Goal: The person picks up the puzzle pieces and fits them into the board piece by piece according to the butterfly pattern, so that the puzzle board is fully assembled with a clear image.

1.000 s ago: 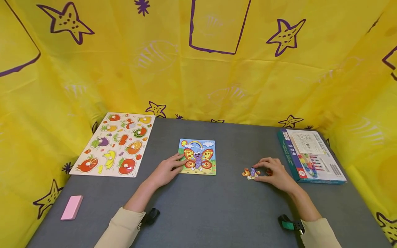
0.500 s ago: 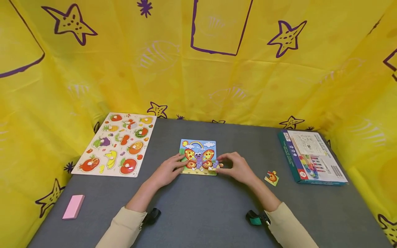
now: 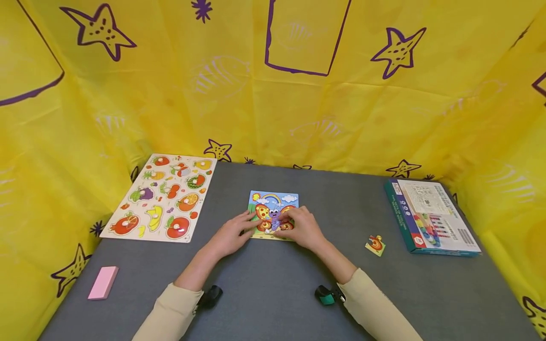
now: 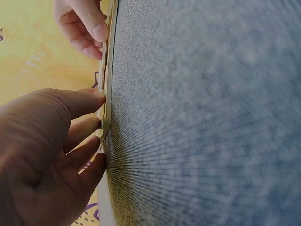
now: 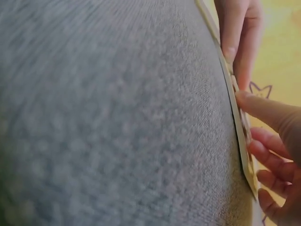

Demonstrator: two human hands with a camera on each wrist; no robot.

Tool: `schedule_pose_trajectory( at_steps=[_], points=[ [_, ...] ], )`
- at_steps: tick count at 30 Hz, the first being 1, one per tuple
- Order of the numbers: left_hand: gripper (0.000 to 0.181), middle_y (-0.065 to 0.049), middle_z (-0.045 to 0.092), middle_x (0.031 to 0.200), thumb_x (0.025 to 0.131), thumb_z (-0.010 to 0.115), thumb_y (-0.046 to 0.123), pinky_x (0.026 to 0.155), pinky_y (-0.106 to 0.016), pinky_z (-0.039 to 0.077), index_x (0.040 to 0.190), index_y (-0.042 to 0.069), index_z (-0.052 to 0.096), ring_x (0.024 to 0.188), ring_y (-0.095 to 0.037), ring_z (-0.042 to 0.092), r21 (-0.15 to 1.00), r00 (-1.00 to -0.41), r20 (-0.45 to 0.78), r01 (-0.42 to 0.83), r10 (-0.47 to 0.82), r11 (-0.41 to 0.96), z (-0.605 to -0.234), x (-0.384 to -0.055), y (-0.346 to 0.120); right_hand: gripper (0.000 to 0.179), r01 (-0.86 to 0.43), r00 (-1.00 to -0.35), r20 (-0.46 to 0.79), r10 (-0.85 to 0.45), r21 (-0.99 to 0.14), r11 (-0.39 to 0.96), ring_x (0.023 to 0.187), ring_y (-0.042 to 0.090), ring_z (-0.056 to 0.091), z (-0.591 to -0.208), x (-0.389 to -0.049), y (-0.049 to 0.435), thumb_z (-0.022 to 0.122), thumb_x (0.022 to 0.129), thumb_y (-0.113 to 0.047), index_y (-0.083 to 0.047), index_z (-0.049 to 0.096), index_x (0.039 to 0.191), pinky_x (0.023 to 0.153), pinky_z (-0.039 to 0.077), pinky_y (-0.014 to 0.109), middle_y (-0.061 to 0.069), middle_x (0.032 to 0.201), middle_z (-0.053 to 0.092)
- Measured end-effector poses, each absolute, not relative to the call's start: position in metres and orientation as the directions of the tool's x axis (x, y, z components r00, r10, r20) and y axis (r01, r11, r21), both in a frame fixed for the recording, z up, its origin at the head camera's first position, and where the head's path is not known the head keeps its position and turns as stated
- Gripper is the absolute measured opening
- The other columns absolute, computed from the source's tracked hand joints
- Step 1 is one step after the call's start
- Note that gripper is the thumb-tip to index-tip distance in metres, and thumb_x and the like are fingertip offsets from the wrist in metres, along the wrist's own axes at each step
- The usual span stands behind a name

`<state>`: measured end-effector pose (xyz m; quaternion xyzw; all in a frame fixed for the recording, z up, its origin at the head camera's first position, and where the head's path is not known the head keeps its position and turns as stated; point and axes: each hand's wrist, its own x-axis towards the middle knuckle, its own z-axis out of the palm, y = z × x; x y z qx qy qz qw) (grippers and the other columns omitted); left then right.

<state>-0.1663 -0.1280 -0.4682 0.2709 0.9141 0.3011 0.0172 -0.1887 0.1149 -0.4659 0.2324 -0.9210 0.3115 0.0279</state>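
Observation:
A square butterfly jigsaw puzzle (image 3: 290, 199) lies flat on the dark grey table. My left hand (image 3: 232, 234) rests its fingertips on the puzzle's left side; in the left wrist view the fingers (image 4: 84, 129) are spread and touch the board's edge. Thumb and fingers of my right hand (image 3: 304, 229) pinch a small jigsaw piece (image 3: 275, 226) with a purple body on it, over the puzzle's lower middle. Whether it sits flush is hard to tell, as the fingers partly cover it. Another jigsaw piece (image 3: 376, 245), orange and green, lies apart on the table to the right.
A fruit peg puzzle board (image 3: 170, 201) lies at the back left. Nearer on that side is a pink block (image 3: 103, 282). A boxed set (image 3: 431, 215) with a teal side lies at the back right. Yellow cloth (image 3: 273, 109) with starfish drawings hangs behind the table.
My right hand has carried the purple jigsaw piece leftward from the table onto the puzzle. The orange piece stays where it lay. My left hand has barely moved.

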Motion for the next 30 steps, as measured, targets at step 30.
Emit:
schedule_pose_trajectory(
  at_steps=[30],
  points=[
    [0.031, -0.019, 0.044, 0.146, 0.093, 0.060, 0.003, 0.106, -0.055, 0.034, 0.121, 0.012, 0.071, 0.137, -0.041, 0.035, 0.470, -0.829, 0.112, 0.530, 0.547, 0.706, -0.4626, -0.1643, -0.1272, 0.038, -0.476, -0.865, 0.222, -0.450, -0.645, 0.597, 0.082, 0.019, 0.054, -0.4710, -0.1937, 0.1132, 0.090, 0.069, -0.028, -0.011, 0.072, 0.098, 0.077, 0.036, 0.037, 0.001, 0.094, 0.069]
  ],
)
